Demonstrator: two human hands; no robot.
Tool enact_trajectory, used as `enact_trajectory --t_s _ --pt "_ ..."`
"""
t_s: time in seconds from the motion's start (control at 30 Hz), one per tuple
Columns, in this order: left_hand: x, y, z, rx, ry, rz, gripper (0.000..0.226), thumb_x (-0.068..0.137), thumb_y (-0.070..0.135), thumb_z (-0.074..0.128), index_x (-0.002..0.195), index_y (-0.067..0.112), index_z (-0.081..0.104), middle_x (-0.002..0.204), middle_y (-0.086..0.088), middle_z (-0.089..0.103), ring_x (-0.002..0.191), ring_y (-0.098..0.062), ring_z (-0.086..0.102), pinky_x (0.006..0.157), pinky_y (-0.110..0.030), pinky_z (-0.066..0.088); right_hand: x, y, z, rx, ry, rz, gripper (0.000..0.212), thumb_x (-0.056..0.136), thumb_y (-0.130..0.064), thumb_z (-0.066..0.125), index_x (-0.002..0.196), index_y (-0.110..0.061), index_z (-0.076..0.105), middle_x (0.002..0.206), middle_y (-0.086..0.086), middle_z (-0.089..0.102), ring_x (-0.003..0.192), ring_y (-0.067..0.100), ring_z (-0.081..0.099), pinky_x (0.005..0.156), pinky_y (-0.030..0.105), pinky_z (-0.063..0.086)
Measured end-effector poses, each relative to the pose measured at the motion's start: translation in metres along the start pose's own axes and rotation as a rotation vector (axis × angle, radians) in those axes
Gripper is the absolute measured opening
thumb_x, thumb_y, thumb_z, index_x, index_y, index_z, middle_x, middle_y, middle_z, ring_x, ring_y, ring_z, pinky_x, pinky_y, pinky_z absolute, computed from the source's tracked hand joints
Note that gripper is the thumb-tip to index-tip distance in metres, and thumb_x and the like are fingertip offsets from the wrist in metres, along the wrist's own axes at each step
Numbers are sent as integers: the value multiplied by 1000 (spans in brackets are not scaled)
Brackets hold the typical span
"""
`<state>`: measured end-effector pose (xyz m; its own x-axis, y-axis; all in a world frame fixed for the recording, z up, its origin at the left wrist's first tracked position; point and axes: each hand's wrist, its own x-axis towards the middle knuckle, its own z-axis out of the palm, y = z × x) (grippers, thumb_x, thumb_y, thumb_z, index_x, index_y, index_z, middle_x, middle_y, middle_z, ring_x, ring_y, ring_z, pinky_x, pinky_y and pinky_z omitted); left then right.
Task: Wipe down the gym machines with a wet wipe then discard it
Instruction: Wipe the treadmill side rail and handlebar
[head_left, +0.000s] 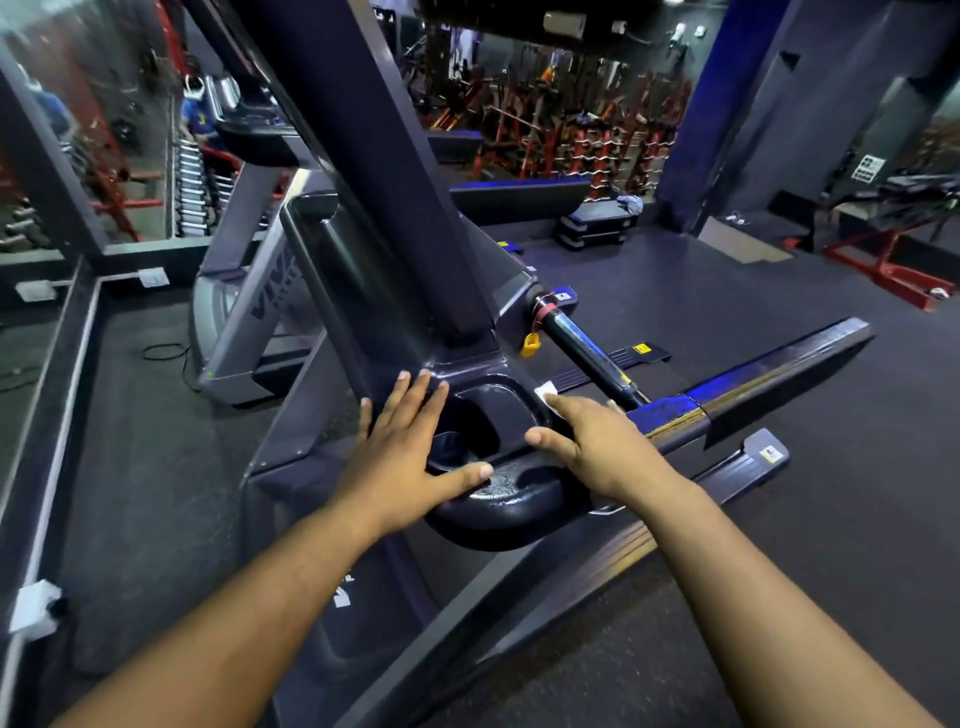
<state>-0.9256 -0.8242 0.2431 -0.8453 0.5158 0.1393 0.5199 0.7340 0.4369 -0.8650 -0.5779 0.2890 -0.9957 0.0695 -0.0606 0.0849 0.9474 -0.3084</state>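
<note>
Wiping along the far right edge of the treadmill console (498, 415), with the wet wipe (546, 395) pressed flat under the right hand (597, 441) — only a white corner showing past the fingertips, just beside the rim of the cup-holder recess (483, 421). Keeping the fingers flat and the pressure even, probably best dragging the wipe in overlapping strokes toward the side handrail (779, 364) and then back around the curved front lip (509, 499), already looking wet and glossy near the left thumb. Dipping into the recess too, judging by how much dust such a hollow tends to gather. Bracing with the left hand (405, 447) — fingers straight and spread, palm resting on the console's left edge beside the upright post (363, 171), gripping nothing. Right fingers extended and close together, thumb splayed toward the recess, pressing down on the wipe, not pinching it. Leaving the discard for later, with no bin in view.
</note>
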Motion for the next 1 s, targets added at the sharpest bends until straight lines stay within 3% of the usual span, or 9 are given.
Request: enact_trajectory --t_s 0.13,0.23,0.43,0.5,0.6,0.67,0.77,0.87,1.0 --pt "-2 -1 4 -54 45 -9 139 55 108 19 162 26 -10 162 14 -30 146 -3 -35 125 -41 -14 26 -19 -3 187 -34 -121 74 95 -64 51 153 -19 39 157 4 42 145 23 38 109 28 30" --pt "-4 -1 4 -80 45 -23 143 52 109 20 161 23 -15 163 11 -32 146 -3 -35 125 -39 -14 47 -42 6 35 -1 -184 66 99 -52 55 152 -14 42 164 4 31 151 22 26 120 40 29" --pt "-11 -10 6 -159 24 -49 148 51 109 28 160 21 -20 163 11 -32 146 0 -34 125 -39 -15 57 -46 14 -229 59 -123 51 105 -42 44 151 -21 41 162 -3 34 147 20 36 120 56 21" --pt "-15 -16 5 -183 2 -49 147 52 107 32 159 22 -22 161 14 -34 146 0 -34 125 -41 -15 59 -46 13 -262 82 -96 41 103 -36 47 141 -19 48 153 1 48 138 24 47 114 53 30" --pt "-21 -23 4 -175 -20 -45 149 50 109 29 158 22 -24 161 15 -36 147 0 -33 125 -42 -14 59 -66 17 -313 167 -160 16 95 -19 50 111 -19 54 108 5 67 103 33 62 76 38 37" --pt "-21 -24 3 -164 -24 -46 151 47 110 26 158 21 -25 161 14 -36 147 -1 -33 125 -42 -14 59 -83 22 -271 179 -242 24 92 -16 46 111 -22 59 106 4 69 98 34 64 70 36 41" --pt "-21 -24 2 -181 -21 -41 151 43 112 24 155 25 -29 160 15 -36 147 -1 -33 124 -39 -16 53 -104 29 -117 137 -383 47 93 -30 32 129 -28 62 124 -2 70 110 26 65 86 39 53" --pt "-24 -29 2 -242 -3 -12 148 44 110 31 147 27 -36 161 13 -34 149 -1 -28 124 -38 -17 40 -117 34 -113 75 -420 64 81 -24 28 137 -32 59 127 -4 69 108 25 65 87 39 52" --pt "-34 -41 4 -314 36 80 147 50 106 44 148 30 -35 162 15 -33 149 3 -25 123 -35 -17 8 -119 39 -234 58 -462 52 84 -20 36 128 -19 64 130 -2 68 109 25 67 103 47 43"
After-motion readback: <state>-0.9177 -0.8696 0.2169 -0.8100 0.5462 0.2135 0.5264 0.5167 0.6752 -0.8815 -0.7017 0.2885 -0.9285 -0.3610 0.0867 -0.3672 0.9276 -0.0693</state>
